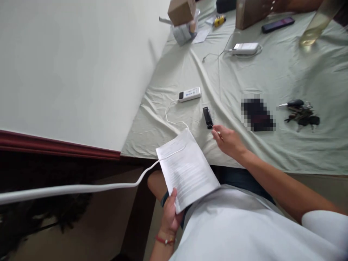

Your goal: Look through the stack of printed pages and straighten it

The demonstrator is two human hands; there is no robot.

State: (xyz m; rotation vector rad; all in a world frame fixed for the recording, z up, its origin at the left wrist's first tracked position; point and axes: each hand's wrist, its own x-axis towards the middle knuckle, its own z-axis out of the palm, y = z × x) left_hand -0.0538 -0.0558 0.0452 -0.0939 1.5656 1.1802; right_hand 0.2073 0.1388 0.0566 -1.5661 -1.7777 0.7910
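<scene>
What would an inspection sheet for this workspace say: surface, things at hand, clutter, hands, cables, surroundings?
Surface: pale green cloth, wrinkled.
Things at hand: printed papers; small black object on the cloth.
Clutter: keys, pixelated dark item, dark phone, cardboard box, yellow item.
Hands: left hand grips the printed papers; right hand is by the small black object's near end, contact unclear.
Cables: white cable runs from near white device, across the printed papers in view, to the left edge; far white device also has one.
Surroundings: pale wall at left; another person's arm at top right.
</scene>
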